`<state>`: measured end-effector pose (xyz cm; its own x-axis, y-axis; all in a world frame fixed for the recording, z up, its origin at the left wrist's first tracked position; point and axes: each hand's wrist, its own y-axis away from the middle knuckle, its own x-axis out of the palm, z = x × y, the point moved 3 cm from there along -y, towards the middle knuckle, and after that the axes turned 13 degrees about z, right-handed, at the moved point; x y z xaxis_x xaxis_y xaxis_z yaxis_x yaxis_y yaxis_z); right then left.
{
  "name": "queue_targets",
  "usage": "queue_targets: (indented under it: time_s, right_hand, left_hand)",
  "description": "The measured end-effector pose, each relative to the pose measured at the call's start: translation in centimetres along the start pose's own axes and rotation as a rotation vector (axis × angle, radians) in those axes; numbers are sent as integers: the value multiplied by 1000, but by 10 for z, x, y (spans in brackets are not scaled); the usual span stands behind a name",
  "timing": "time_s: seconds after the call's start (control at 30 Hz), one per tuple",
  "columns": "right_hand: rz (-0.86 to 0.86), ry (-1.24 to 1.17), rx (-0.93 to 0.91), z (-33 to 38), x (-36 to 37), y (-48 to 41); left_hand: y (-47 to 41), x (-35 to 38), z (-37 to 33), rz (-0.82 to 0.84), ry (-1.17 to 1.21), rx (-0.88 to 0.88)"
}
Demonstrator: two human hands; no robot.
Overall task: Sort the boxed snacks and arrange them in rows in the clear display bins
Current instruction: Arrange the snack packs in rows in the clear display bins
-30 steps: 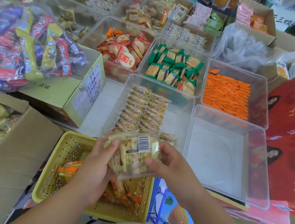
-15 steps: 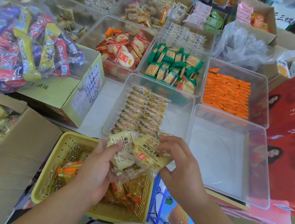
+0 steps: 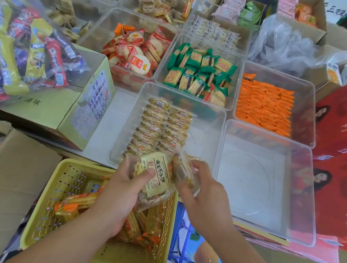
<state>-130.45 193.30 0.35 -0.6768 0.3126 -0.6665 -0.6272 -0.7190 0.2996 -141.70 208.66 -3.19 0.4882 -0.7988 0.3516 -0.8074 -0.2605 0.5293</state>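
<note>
1. Biscuit packets (image 3: pixel 157 179) lie stacked and gripped in the left hand (image 3: pixel 119 193), with the thumb pressed on the top one. Its cream-yellow face carries dark printed characters and a small red mark.
2. The right hand (image 3: pixel 205 199) pinches a second packet (image 3: pixel 179 170) by its clear crinkled wrapper, touching the stack's right edge.
3. Just beyond both hands, a clear bin (image 3: pixel 209 132) holds two rows of matching packets (image 3: pixel 162 127).
4. Under the left hand sits a yellow basket (image 3: pixel 53 203) with orange-wrapped snacks (image 3: pixel 68 205).

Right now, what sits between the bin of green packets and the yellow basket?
In the head view, a clear bin holding two rows of tan packets.
</note>
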Motion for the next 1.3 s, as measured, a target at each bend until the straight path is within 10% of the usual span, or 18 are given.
queue_targets:
  time_s: [0.17,0.8,1.3]
  right_hand:
    - [-79,-108,55,-27,-31,-37]
    - [346,1210,-24,-82,-34,-174]
    - [654,1089,131,-92,-5,-197]
  left_hand:
    - [-23,-6,-10,-26,31,7]
    - [-46,-36,-7,-54,256,24]
    - [-48,-40,-7,-35,253,6]
